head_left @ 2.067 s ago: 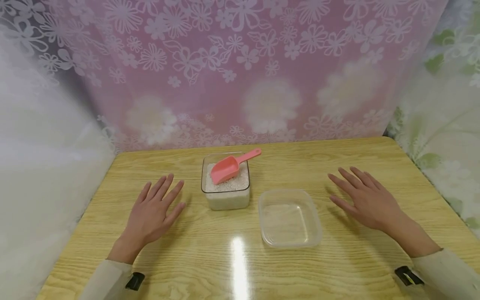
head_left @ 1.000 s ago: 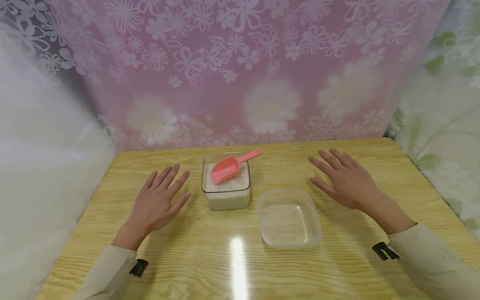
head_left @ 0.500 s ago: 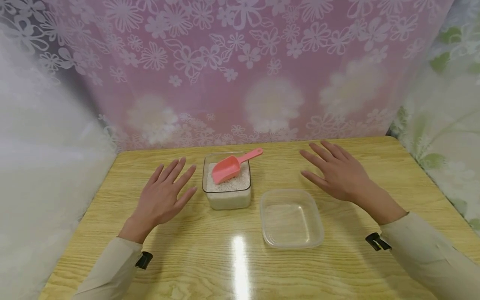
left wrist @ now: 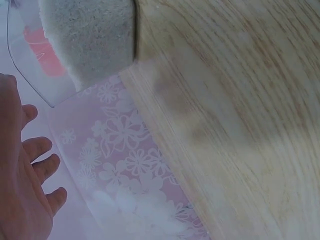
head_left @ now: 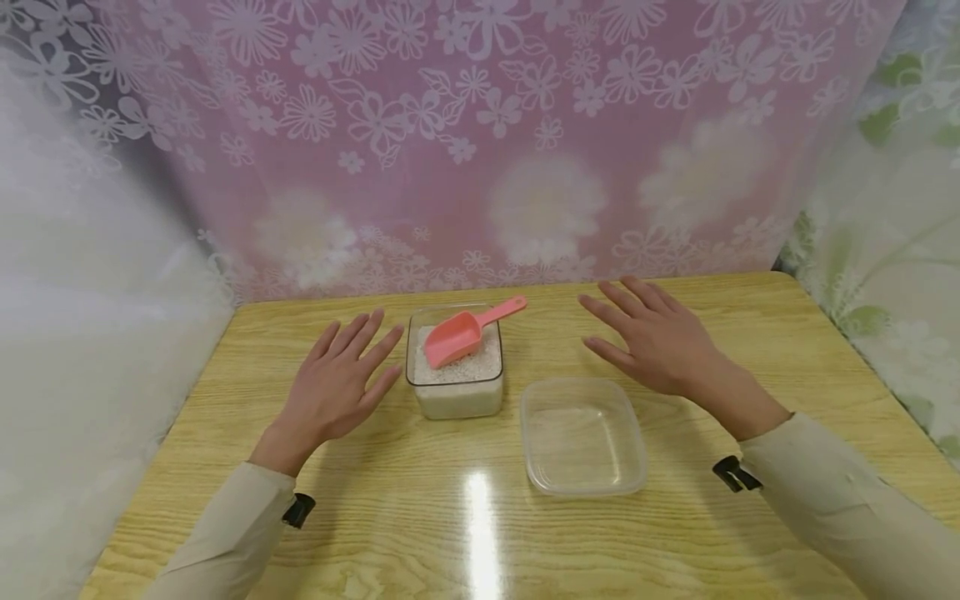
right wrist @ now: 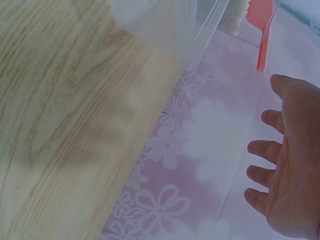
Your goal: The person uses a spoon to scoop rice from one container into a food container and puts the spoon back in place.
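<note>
A clear square container (head_left: 459,402) filled with rice-like white grain stands left of the table's middle. On the grain lies a pink scoop (head_left: 452,339), its handle sticking out past the rim toward the back right. My left hand (head_left: 335,389) hovers just left of this container with fingers spread, thumb tip close to its rim and holding nothing. To the right front sits a second, see-through plastic tub (head_left: 583,450) with nothing in it. Beyond its back right corner my right hand (head_left: 660,343) hangs over the table, fingers spread, nearest to the scoop's handle and the tub.
The wood-grain table (head_left: 360,533) ends at a back edge against a pink flowered curtain (head_left: 450,208). Pale curtains hang on the left (head_left: 90,333) and right (head_left: 885,250). A small black clip (head_left: 298,510) is at the left cuff, another (head_left: 737,473) at the right.
Both hands have moved inward and toward the back, the right one farther left from the table's right side. Containers and scoop stay where they were.
</note>
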